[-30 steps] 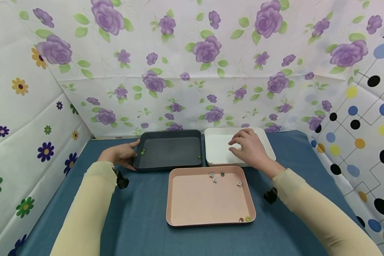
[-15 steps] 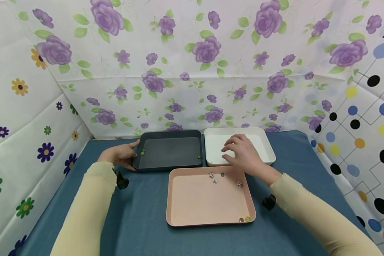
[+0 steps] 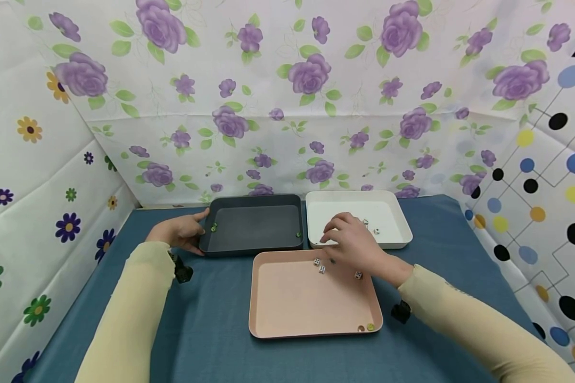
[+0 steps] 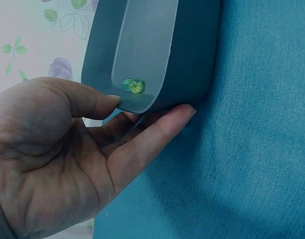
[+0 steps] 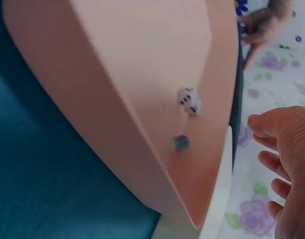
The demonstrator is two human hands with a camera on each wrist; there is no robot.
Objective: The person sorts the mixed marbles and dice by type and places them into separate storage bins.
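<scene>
My left hand [image 3: 179, 232] grips the left end of the dark grey tray [image 3: 254, 250], thumb on the rim and fingers against the outside wall in the left wrist view. Green glassy beads [image 4: 133, 85] lie in that tray's corner near the thumb. My right hand [image 3: 347, 242] hovers over the near edge of the white tray [image 3: 400, 213] and the back rim of the pink tray [image 3: 311, 336]. Its fingers are loosely bent with nothing between them. Below it in the pink tray are white dice [image 5: 189, 101] and a grey round piece [image 5: 181, 143].
In the white tray lie small white dice [image 3: 376, 231]. Another green bead [image 3: 298, 234] sits at the dark tray's right side. A yellow-green piece [image 3: 370, 326] and a brown one [image 3: 361, 328] rest in the pink tray's near right corner. A flowered cloth wall [image 3: 278, 149] stands behind.
My right hand has moved left and toward me, from over the white tray to the pink tray's back edge, uncovering dice in the white tray. My left hand stays on the dark tray.
</scene>
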